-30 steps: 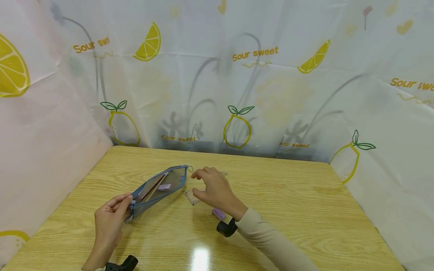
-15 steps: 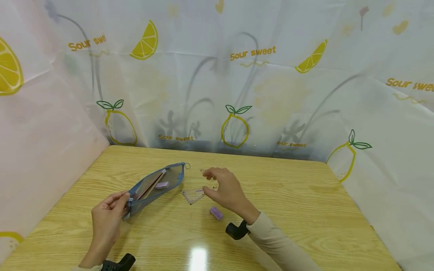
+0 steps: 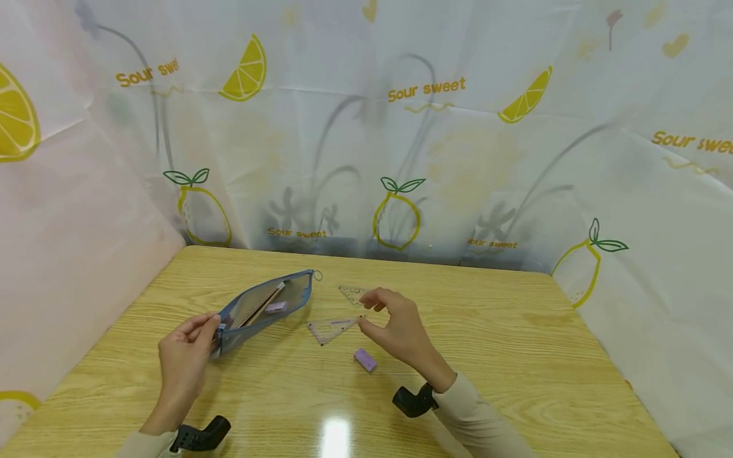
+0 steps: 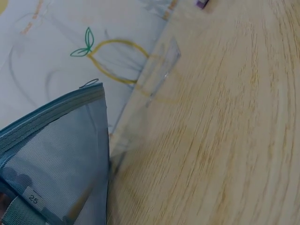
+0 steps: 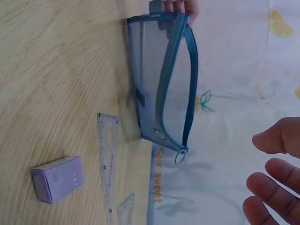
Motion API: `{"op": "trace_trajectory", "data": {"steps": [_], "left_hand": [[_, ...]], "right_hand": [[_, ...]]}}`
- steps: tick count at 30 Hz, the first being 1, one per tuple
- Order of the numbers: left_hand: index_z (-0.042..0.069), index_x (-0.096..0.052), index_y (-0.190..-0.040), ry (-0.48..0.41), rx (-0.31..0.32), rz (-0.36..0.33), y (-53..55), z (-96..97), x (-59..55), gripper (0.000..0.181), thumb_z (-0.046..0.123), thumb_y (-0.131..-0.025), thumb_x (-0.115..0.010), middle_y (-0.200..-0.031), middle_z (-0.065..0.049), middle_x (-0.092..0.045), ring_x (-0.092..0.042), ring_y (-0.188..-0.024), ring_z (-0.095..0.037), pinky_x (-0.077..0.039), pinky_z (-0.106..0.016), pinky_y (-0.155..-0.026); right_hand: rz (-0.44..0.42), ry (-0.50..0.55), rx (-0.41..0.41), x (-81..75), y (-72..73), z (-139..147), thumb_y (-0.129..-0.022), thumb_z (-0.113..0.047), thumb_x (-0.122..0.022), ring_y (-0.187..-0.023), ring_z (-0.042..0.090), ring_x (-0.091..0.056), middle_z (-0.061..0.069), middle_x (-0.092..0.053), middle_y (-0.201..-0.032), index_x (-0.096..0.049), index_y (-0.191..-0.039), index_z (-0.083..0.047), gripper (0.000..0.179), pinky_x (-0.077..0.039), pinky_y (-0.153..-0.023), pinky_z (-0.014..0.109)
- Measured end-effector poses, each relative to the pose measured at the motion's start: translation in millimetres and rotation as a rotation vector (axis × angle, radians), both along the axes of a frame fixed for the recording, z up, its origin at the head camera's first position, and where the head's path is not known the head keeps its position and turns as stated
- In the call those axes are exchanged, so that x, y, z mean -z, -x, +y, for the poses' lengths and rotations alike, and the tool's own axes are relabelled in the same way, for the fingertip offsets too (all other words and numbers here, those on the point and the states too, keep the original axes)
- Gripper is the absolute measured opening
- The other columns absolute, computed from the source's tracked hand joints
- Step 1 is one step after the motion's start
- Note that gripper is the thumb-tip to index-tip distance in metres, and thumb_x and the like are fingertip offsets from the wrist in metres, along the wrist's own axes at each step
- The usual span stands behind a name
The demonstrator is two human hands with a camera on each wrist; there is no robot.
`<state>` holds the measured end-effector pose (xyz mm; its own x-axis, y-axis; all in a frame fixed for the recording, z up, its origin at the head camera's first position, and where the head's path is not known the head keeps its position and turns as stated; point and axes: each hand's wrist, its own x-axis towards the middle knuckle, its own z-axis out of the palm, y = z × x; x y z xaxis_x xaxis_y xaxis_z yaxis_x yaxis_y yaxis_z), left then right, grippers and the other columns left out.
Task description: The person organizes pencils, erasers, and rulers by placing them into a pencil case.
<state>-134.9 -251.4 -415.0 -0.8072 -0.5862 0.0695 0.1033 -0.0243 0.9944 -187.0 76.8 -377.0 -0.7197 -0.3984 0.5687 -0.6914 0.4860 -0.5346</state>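
Observation:
My left hand [image 3: 186, 356] pinches the near left end of a blue mesh zip pouch [image 3: 240, 337], whose mouth gapes. Inside the pouch lie long thin brown and pale items [image 3: 260, 305] and a small lilac block [image 3: 277, 307]. To the right of the pouch, my right hand [image 3: 401, 327] hovers with fingers loosely bent and nothing between them. Its thumb overlaps the tip of a clear triangular ruler [image 3: 329, 329] in the head view. Behind that is a second clear triangular ruler [image 3: 350, 292], partly hidden by the fingers. A purple box-shaped block [image 5: 58, 179] lies on the table nearby.
The wood-grain table [image 3: 487, 356] carries all of this. A white curtain [image 3: 343, 127] printed with lemons stands along its back and sides. Each wrist wears a black camera, such as the right wrist's camera [image 3: 413, 402].
My right hand has drawn back to the right, away from the pouch, uncovering the triangular rulers and the purple block. The left hand keeps its grip, and the pouch's far end has risen slightly.

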Motion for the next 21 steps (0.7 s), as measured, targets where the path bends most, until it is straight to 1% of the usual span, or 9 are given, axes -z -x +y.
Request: {"op": "trace_trajectory", "data": {"steps": [5,8,12,15,18,21], "left_hand": [[-0.001,-0.072,-0.095,-0.063,0.014,0.045,7.8,-0.2,0.6,0.010,0.008,-0.092,-0.068,-0.075,0.005,-0.071,-0.066,-0.069,-0.004,-0.051,-0.016,-0.057],[-0.001,-0.072,-0.095,-0.094,0.023,0.057,10.9,-0.9,0.9,0.010,0.007,-0.091,-0.068,-0.076,0.005,-0.071,-0.066,-0.070,-0.004,-0.052,-0.016,-0.058],[0.000,-0.072,-0.094,-0.103,0.028,0.052,14.4,-2.1,1.2,0.008,0.007,-0.091,-0.069,-0.076,0.005,-0.071,-0.066,-0.070,-0.003,-0.052,-0.016,-0.057],[0.001,-0.073,-0.092,-0.101,0.031,0.051,17.1,-4.0,0.8,0.007,0.007,-0.091,-0.069,-0.075,0.005,-0.071,-0.065,-0.067,-0.003,-0.052,-0.017,-0.056],[0.003,-0.074,-0.091,-0.097,0.039,0.053,18.8,-6.3,0.0,0.007,0.008,-0.091,-0.069,-0.070,0.004,-0.069,-0.059,-0.059,-0.003,-0.052,-0.017,-0.055],[0.003,-0.074,-0.091,-0.090,0.049,0.057,19.6,-7.9,-1.4,0.007,0.009,-0.091,-0.069,-0.069,0.004,-0.068,-0.056,-0.057,-0.003,-0.052,-0.017,-0.054]], "right_hand": [[-0.063,0.048,0.026,3.9,-6.2,8,-0.082,-0.009,-0.077,-0.085,0.020,-0.063,-0.001,-0.068,-0.097,-0.068,-0.103,-0.013,0.024,-0.048,-0.069,0.037],[-0.095,0.069,0.044,6.1,-8.9,13,-0.082,-0.009,-0.077,-0.085,0.019,-0.063,0.000,-0.069,-0.097,-0.069,-0.103,-0.014,0.023,-0.049,-0.069,0.035],[-0.127,0.094,0.066,8.0,-12.1,17,-0.081,-0.010,-0.078,-0.084,0.017,-0.063,-0.003,-0.068,-0.095,-0.069,-0.101,-0.015,0.022,-0.049,-0.067,0.034],[-0.152,0.111,0.078,9.3,-14.3,20,-0.081,-0.010,-0.079,-0.083,0.015,-0.063,-0.007,-0.067,-0.094,-0.069,-0.101,-0.016,0.023,-0.050,-0.067,0.035],[-0.182,0.132,0.079,11.4,-17.1,21,-0.081,-0.010,-0.078,-0.084,0.018,-0.064,-0.010,-0.066,-0.093,-0.069,-0.101,-0.018,0.023,-0.051,-0.068,0.039],[-0.209,0.147,0.081,15.7,-19.9,22,-0.081,-0.010,-0.078,-0.084,0.022,-0.064,-0.011,-0.066,-0.092,-0.068,-0.100,-0.019,0.023,-0.051,-0.068,0.039]]}}
